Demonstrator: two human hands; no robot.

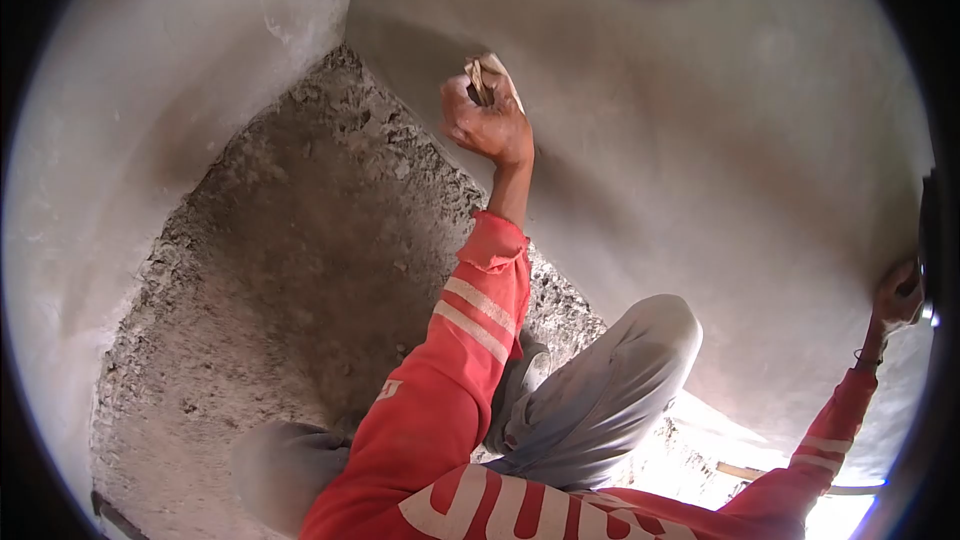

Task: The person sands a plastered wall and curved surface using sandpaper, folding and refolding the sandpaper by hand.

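My left hand [487, 120], at the upper middle, is closed around a tan folded piece [492, 72] that looks like paper or thin card. It is close to the smooth grey wall [680, 120]; whether it touches the wall is unclear. At the far right edge my right hand [900, 295] is closed on a dark tool [930, 240] with a bright metal glint, held against or near the same wall. The tool's full shape is cut off by the edge of view.
Another smooth wall [110, 120] curves along the left. Rough, crumbly ground [300, 230] lies between the walls. My bent knee [655, 330] in grey trousers is at the lower middle. A thin strip [740, 472] and bright light show at the lower right.
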